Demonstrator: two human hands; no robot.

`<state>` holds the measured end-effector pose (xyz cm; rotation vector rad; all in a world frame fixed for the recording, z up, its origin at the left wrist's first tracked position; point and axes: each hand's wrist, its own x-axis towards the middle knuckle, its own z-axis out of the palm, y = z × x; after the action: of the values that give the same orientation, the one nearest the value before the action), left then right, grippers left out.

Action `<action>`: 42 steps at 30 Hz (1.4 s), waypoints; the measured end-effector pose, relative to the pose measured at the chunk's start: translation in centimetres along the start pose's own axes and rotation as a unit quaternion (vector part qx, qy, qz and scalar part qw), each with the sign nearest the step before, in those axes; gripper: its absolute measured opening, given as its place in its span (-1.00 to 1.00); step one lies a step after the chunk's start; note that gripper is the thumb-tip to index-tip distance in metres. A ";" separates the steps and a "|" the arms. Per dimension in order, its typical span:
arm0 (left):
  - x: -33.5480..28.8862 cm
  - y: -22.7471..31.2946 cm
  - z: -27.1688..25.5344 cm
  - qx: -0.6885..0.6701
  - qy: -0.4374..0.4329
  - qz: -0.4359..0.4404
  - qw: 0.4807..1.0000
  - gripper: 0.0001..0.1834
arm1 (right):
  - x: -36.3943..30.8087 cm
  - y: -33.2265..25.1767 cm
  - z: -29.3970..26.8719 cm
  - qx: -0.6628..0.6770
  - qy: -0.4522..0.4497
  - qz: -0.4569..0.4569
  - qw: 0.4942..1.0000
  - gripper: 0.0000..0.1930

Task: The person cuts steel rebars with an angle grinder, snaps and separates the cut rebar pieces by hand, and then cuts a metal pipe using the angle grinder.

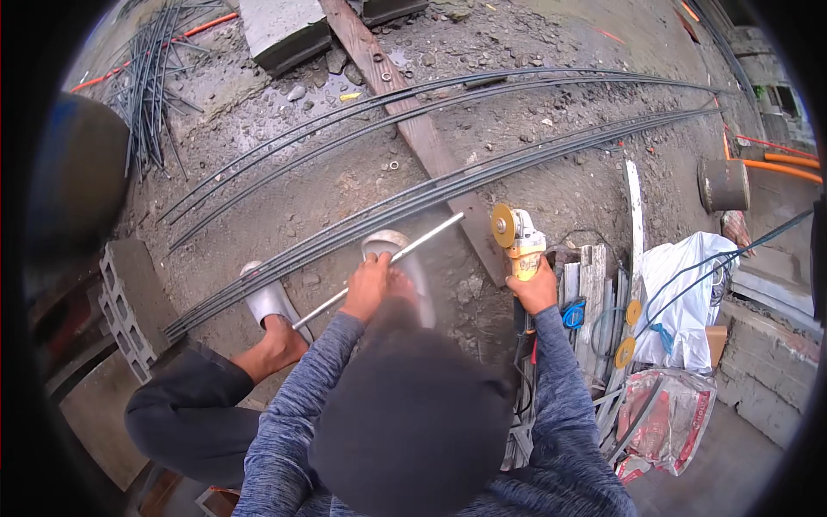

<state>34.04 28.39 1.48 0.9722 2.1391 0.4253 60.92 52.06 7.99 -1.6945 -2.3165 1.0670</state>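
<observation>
Where a slim, straight, silver-grey metal rod (431,235) slants over the grey-brown muddy ground (332,189), the left hand (369,283) closes around it near mid-length. Its far end sits just left of the round golden disc (504,225) on a yellow-and-silver angle grinder (527,250), apart from it. The right hand (536,289) grips the grinder's body. Beyond both hands, long dark steel bars (396,209) cross a brown wooden plank (428,146).

Rough ground (310,202) carries a plank (425,148), a grey block (286,34) — and, seemingly, heaped thin rods (153,77).
</observation>
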 end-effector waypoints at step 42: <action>3.8 -1.2 -1.7 -0.039 -0.023 0.006 0.999 -0.46 | 4.7 -2.2 1.9 -0.086 -0.085 -0.069 0.990 -0.41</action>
<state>30.48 30.48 0.18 0.9410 2.0617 0.4852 56.48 54.85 6.29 -1.5203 -2.6582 1.0507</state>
